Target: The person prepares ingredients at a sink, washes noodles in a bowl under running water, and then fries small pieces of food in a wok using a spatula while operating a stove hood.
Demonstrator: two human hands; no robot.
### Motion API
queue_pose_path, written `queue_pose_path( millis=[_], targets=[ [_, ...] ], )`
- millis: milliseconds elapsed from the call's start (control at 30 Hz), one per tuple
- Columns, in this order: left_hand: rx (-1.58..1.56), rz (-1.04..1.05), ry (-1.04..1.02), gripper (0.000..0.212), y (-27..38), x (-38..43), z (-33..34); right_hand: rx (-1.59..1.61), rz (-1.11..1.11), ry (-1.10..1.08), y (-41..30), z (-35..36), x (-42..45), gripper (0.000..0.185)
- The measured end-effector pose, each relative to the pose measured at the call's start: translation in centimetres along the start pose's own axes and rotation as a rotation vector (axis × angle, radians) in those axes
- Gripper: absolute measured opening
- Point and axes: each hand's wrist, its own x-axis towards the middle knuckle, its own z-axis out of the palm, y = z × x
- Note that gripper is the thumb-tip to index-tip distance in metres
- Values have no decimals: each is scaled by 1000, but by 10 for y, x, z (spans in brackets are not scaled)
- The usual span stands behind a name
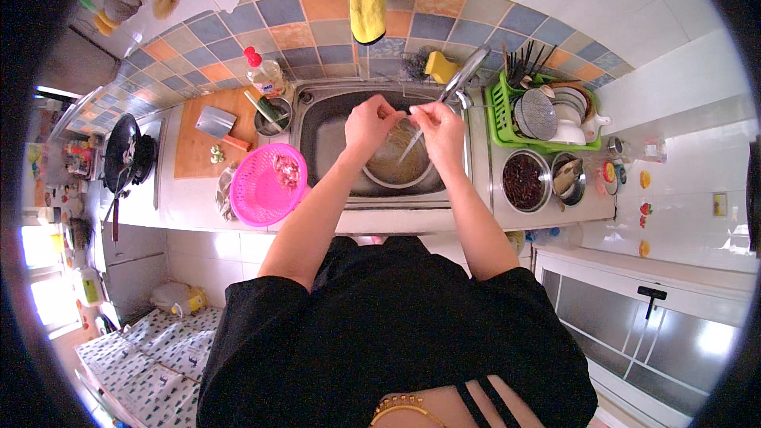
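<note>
Both of my hands are raised over the steel sink (324,131), thumbs and fingers pinched close together. Between the fingertips of my left hand (370,126) and my right hand (441,128) is a small pale piece of food, mostly hidden, perhaps meat. Just below them a round basin (397,183) of cloudy water sits in the sink. A stream of water from the chrome faucet (467,71) falls into it beside my right hand. To the left of my left forearm, a pink plastic colander (255,190) holds several pieces of raw meat (286,171).
Left lie a cutting board (193,151), cleaver (215,123), garlic (217,154), steel bowl with cucumber (270,110) and detergent bottle (266,74). A wok (122,142) is on the stove. Right stand a green dish rack (502,116), dried chillies (523,181) and another bowl (575,195).
</note>
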Motion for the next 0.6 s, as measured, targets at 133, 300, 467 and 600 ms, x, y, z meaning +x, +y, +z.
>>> queue_pose_path(
  millis=[133,300,467,600],
  targets=[
    [-563,59,-57,25,-11,9,1,307,-12,-147,-23,6,5,20],
    [624,-123,-434,62,-63,-22,39,-771,-182,-410,67,27,-43,57],
    [272,62,354,70,-65,44,-11,-544,-350,-316,28,21,-36,65],
    [-129,192,661,68,-15,144,-105,-225,-477,-212,-60,21,9,65]
  ],
)
